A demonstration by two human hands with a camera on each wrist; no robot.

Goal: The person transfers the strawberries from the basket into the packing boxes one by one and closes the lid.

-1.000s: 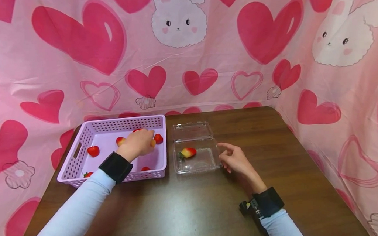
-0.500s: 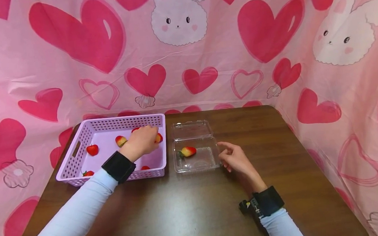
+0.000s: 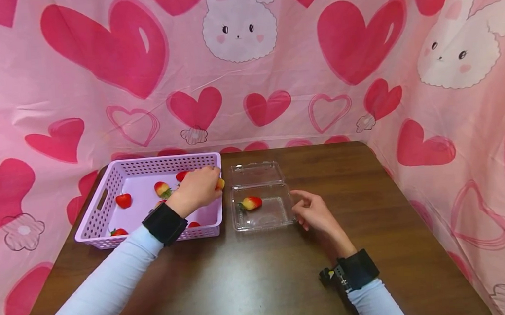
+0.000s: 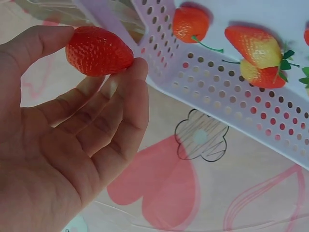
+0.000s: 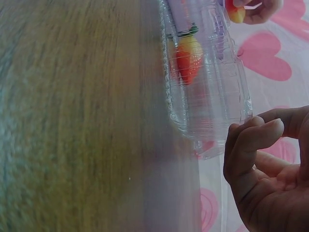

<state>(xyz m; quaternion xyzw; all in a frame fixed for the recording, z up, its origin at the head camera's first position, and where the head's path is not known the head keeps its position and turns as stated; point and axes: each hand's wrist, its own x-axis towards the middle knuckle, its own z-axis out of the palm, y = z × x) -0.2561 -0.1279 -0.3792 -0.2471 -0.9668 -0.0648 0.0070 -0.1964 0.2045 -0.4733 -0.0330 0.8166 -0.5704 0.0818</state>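
Between thumb and fingertips my left hand (image 3: 198,187) pinches a red strawberry (image 4: 99,50) with a yellowish side, over the right rim of the lilac basket (image 3: 85,238). To its right lies an open clear plastic clamshell box (image 3: 275,220), with one red-and-yellow strawberry (image 3: 251,203) inside. My right hand (image 3: 317,214) is at the box's right side, fingers bent and fingertips right at its rim; in the right wrist view the box corner meets those fingers. Several more strawberries, such as a red one (image 3: 124,200) and a yellow-red one (image 3: 162,189), lie in the basket, some partly behind my left arm.
The brown wooden table (image 3: 253,286) bears the basket and the box. The box's lid (image 3: 255,173) is folded back toward the far edge. A pink curtain (image 3: 290,75) with hearts and rabbits hangs behind and along both sides.
My left hand has moved right with the strawberry, from inside the basket to its right rim, uncovering strawberries behind it. My right hand and the box have stayed in place.
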